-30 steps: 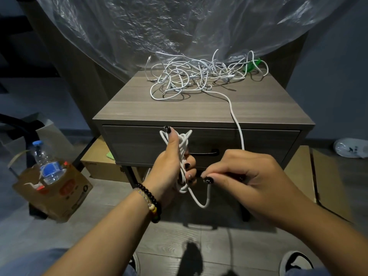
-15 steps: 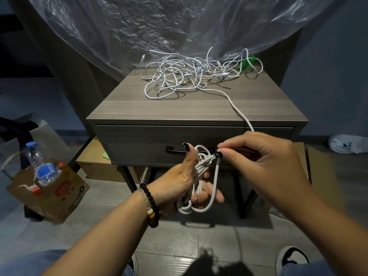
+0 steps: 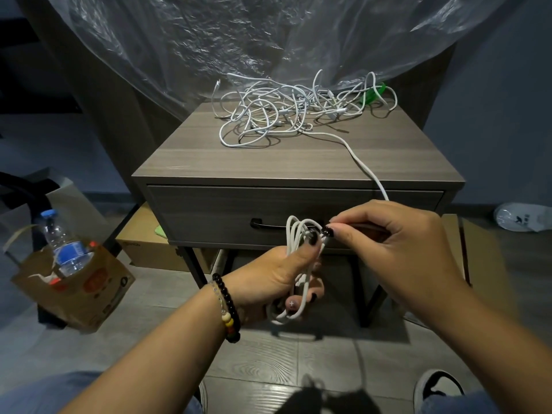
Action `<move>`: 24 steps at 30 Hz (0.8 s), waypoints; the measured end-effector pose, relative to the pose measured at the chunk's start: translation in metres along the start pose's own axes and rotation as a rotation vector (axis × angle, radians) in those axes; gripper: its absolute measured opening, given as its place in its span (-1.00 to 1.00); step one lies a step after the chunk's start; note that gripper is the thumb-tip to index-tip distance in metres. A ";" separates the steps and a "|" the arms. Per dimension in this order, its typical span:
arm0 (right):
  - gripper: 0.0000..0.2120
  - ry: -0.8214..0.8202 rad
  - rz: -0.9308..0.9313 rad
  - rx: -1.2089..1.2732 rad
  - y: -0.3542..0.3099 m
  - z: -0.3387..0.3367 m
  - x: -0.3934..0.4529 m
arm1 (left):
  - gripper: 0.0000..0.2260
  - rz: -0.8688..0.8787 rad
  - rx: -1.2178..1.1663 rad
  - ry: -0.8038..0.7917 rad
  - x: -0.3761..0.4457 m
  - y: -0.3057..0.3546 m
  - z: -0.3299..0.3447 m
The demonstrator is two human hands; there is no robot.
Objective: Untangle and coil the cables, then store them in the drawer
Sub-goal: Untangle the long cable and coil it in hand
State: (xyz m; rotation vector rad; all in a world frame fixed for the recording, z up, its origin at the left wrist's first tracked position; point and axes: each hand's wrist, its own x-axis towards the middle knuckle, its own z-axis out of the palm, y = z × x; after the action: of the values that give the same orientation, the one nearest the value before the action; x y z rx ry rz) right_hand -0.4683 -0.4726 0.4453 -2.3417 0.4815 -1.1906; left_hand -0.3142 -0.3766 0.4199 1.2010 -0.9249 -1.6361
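My left hand (image 3: 276, 277) grips a white cable coil (image 3: 294, 234) of several loops in front of the closed drawer (image 3: 209, 213). Its thumb presses the loops near their top. My right hand (image 3: 394, 243) pinches the same cable right beside the coil's top. From there the cable's free length (image 3: 363, 167) runs up over the nightstand's front edge to a tangled pile of white cables (image 3: 292, 110) at the back of the top. The drawer's dark handle (image 3: 268, 226) shows just left of the coil.
The grey wooden nightstand (image 3: 209, 162) stands under a clear plastic sheet (image 3: 239, 40). On the floor at left sits a paper bag (image 3: 80, 289) with a water bottle (image 3: 64, 246) in it. Cardboard boxes (image 3: 143, 249) lie under the nightstand. A white shoe (image 3: 522, 216) is at far right.
My right hand swung from below the coil up to its top, laying another loop onto it. My left hand sank a little and its fingers closed round the loops.
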 end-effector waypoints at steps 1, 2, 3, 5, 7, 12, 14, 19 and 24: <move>-0.96 -0.004 0.003 -0.002 0.001 0.000 0.000 | -0.52 0.014 0.026 0.038 0.000 0.000 0.001; -0.96 -0.012 0.006 -0.003 0.001 0.001 -0.001 | -0.63 0.029 0.070 0.083 -0.001 0.001 0.002; -0.96 -0.026 0.009 -0.006 0.002 0.001 -0.001 | -0.70 0.036 0.108 0.126 -0.002 0.003 0.004; -0.96 -0.070 0.014 -0.018 0.005 0.002 -0.001 | -0.77 0.046 0.089 0.158 -0.003 0.005 0.004; -0.94 -0.117 -0.005 -0.058 0.008 -0.002 0.001 | -0.88 0.049 0.008 0.137 -0.005 0.007 0.003; -0.94 -0.154 0.011 -0.097 0.018 -0.017 0.011 | -0.84 0.081 0.017 0.150 -0.005 0.009 -0.004; -0.92 -0.163 -0.019 -0.107 0.018 -0.014 0.009 | -0.89 0.092 0.056 0.146 -0.005 0.009 -0.003; -0.86 -0.202 -0.067 -0.088 0.014 -0.006 0.004 | -0.87 0.061 0.112 0.162 -0.007 0.004 -0.002; -0.92 -0.236 -0.102 -0.059 0.008 -0.001 0.001 | -0.83 0.002 0.083 0.166 -0.006 0.000 -0.004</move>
State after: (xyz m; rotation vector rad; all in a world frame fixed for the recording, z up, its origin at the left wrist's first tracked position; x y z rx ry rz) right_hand -0.4692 -0.4802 0.4419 -2.5433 0.3230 -0.9366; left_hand -0.3098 -0.3716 0.4209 1.3698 -0.8954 -1.4841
